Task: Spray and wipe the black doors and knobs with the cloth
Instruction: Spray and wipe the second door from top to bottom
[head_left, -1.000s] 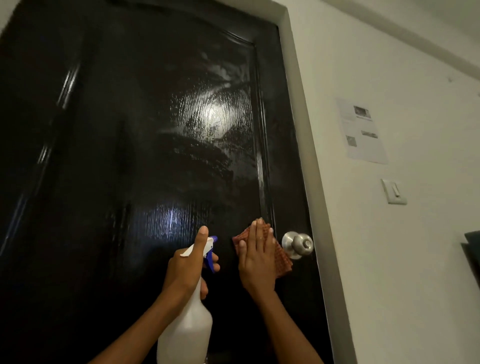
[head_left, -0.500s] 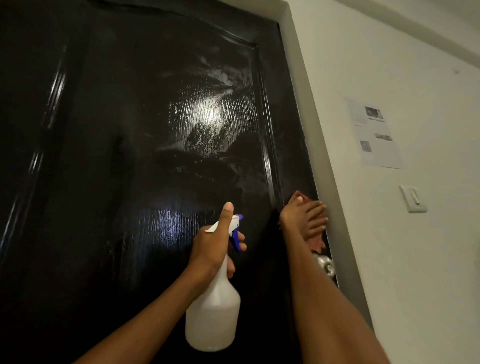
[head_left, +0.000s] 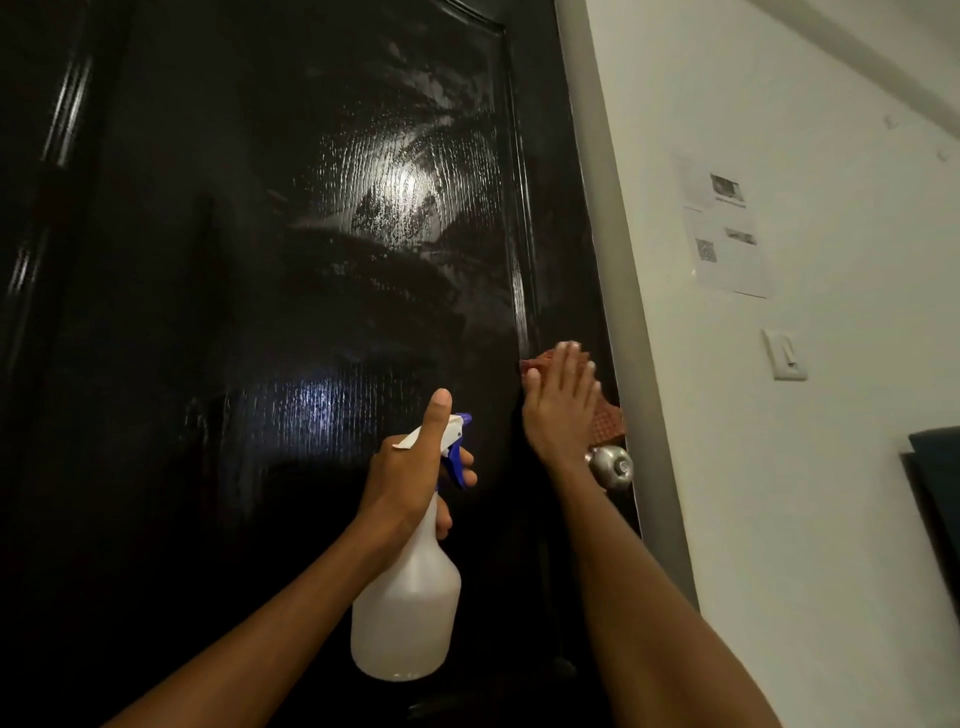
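A glossy black door (head_left: 270, 291) fills the left and middle of the view, with wet streaks shining on its panel. My left hand (head_left: 410, 467) grips the neck of a white spray bottle (head_left: 408, 608) with a blue trigger, thumb raised along the nozzle. My right hand (head_left: 561, 400) presses a reddish-brown cloth (head_left: 608, 415) flat against the door's right stile, fingers straight. Just below that hand sits the round silver knob (head_left: 613, 467), partly hidden by my wrist.
A grey door frame (head_left: 623, 291) runs along the door's right edge. On the white wall beside it hang a printed paper sheet (head_left: 727, 228) and a light switch (head_left: 785, 354). A dark object (head_left: 935, 499) juts in at the right edge.
My right hand with the cloth slid from left of the knob up to the stile above it, its fingers now pointing up. The left hand keeps holding the bottle.
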